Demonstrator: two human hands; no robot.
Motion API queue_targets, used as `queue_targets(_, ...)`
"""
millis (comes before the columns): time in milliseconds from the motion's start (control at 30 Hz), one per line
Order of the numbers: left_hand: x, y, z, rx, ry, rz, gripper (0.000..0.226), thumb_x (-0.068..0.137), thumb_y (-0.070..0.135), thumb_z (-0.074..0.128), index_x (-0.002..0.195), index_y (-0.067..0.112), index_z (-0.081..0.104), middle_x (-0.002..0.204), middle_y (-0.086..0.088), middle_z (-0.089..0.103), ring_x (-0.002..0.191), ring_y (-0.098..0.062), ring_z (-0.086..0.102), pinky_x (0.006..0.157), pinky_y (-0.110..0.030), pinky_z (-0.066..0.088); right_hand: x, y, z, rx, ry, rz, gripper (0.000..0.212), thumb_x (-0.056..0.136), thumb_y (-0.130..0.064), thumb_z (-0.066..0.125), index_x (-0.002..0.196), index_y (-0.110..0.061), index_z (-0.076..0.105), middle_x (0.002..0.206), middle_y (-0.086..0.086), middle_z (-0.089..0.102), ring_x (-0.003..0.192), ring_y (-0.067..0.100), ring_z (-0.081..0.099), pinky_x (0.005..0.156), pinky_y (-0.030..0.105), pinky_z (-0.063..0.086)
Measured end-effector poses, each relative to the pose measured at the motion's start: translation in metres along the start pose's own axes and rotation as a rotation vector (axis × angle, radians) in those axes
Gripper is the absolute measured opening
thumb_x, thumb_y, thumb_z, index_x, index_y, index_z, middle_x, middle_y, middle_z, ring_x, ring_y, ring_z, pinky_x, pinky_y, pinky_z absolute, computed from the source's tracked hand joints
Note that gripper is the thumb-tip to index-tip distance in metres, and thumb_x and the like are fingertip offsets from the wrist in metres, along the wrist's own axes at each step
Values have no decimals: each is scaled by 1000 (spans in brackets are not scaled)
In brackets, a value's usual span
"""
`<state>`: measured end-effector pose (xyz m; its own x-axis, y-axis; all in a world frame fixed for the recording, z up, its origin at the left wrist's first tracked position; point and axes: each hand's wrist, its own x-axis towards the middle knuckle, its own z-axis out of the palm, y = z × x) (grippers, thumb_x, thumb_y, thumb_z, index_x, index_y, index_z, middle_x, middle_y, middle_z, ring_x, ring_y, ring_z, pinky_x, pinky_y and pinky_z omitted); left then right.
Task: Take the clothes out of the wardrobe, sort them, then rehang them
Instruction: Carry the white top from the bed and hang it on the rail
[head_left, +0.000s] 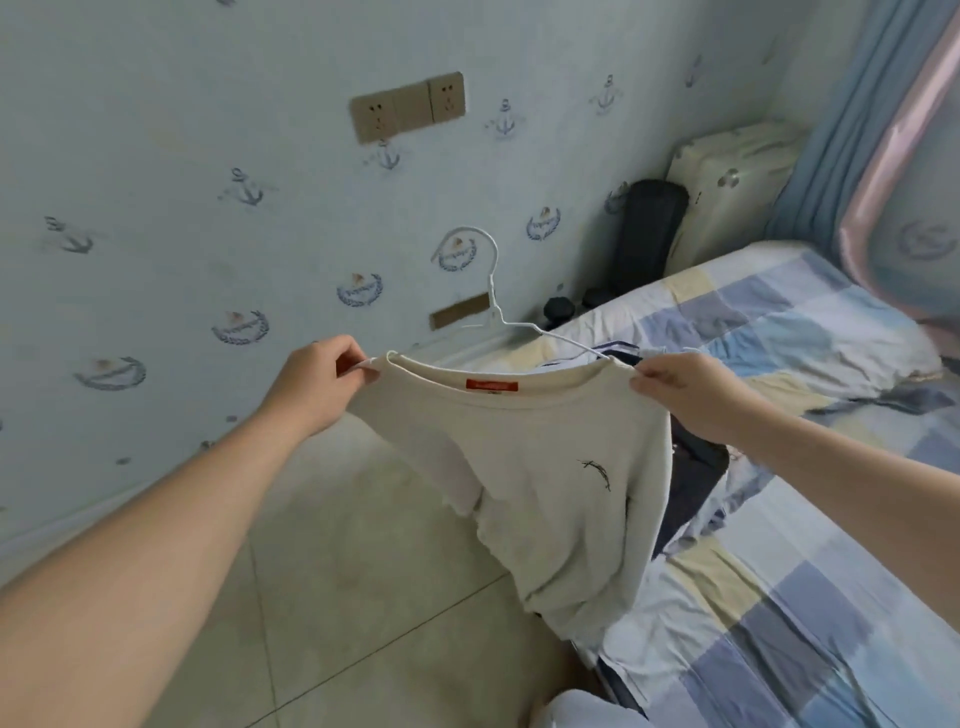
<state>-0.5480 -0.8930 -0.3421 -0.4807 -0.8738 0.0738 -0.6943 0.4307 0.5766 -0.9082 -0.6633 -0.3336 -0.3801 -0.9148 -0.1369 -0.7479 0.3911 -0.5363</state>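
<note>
A cream long-sleeved shirt (550, 467) with an orange neck label and a small dark chest mark hangs in mid-air over the floor beside the bed. A white wire hanger (493, 291) sits in its neck opening, hook pointing up. My left hand (317, 384) pinches the shirt's left shoulder and the hanger end. My right hand (691, 395) pinches the right shoulder at the other hanger end. The shirt's hem drapes onto the bed's edge. The wardrobe is out of view.
A bed with a blue, yellow and white checked sheet (779, 597) fills the right side, with dark clothes (691, 478) lying on it behind the shirt. A pale suitcase (727, 176) and a black bag (649, 228) stand by the papered wall. Tiled floor (337, 571) lies below.
</note>
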Motion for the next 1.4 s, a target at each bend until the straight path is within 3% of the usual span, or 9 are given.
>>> queue_targets(167, -76, -58, -81, -23, 61, -12, 21, 86, 28, 73, 72, 26, 59, 66, 7, 60, 64, -12, 53, 58, -30, 40, -55, -91, 31, -47, 41, -108, 11, 95, -34, 58, 89, -29, 66, 82, -13, 65, 79, 9, 59, 64, 18, 39)
queue_targets(300, -134, -94, -135, -26, 100, -4, 21, 86, 30, 73, 71, 29, 58, 65, 8, 59, 64, -13, 53, 57, -30, 40, -99, -147, 60, -84, 58, -151, 17, 94, -37, 59, 84, -25, 67, 76, -4, 67, 73, 15, 60, 69, 31, 48)
queue_targets(433, -189, -115, -173, -15, 110, -16, 21, 86, 29, 74, 73, 26, 59, 70, 4, 62, 68, -17, 56, 61, -30, 40, -134, -189, 76, -134, 13, -187, 22, 94, -38, 58, 83, -20, 66, 77, -1, 67, 74, 18, 61, 73, 33, 49)
queue_targets(633, -271, -134, -211, 3, 194, -70, 20, 86, 28, 75, 73, 25, 60, 67, 5, 62, 66, -16, 56, 62, -29, 42, -180, -241, 90, -159, 23, -275, 25, 95, -35, 57, 82, -15, 64, 72, 2, 64, 71, 23, 57, 56, 27, 33)
queue_targets(833, -381, -133, -241, 26, 277, -135, 17, 86, 27, 76, 75, 23, 64, 71, 4, 65, 72, -20, 61, 66, -32, 45, -237, -276, 100, -87, 7, -363, 19, 95, -35, 58, 86, -20, 67, 78, -2, 65, 76, 18, 60, 73, 37, 49)
queue_targets(967, -468, -120, -255, 25, 334, -186, 11, 87, 24, 75, 79, 21, 68, 75, 3, 68, 77, -20, 63, 70, -32, 46, -285, -290, 106, -50, 12, -480, 18, 95, -33, 58, 80, -26, 63, 74, -7, 62, 73, 11, 56, 63, 26, 42)
queue_targets(1067, -529, -110, -266, 37, 363, -210, 10, 88, 24, 74, 80, 22, 69, 76, 4, 68, 77, -19, 62, 70, -30, 45, -324, -302, 109, -30, 8, -560, 25, 96, -30, 56, 71, -33, 55, 71, -7, 60, 69, 11, 54, 63, 31, 43)
queue_targets(1233, -621, -91, -286, 89, 451, -210, 9, 91, 27, 71, 83, 22, 70, 76, 8, 63, 72, -1, 55, 61, -10, 37, -381, -324, 115, 61, 27, -644, 21, 98, -32, 54, 81, -23, 63, 67, -1, 58, 63, 13, 51, 59, 31, 39)
queue_targets(1400, -701, -67, -320, 173, 537, -200, 12, 94, 28, 67, 86, 19, 69, 83, 6, 62, 80, -3, 55, 69, -13, 40, -429, -358, 116, 114, 64, -734, 28, 98, -33, 53, 80, -12, 60, 66, 8, 57, 61, 21, 50, 56, 31, 35)
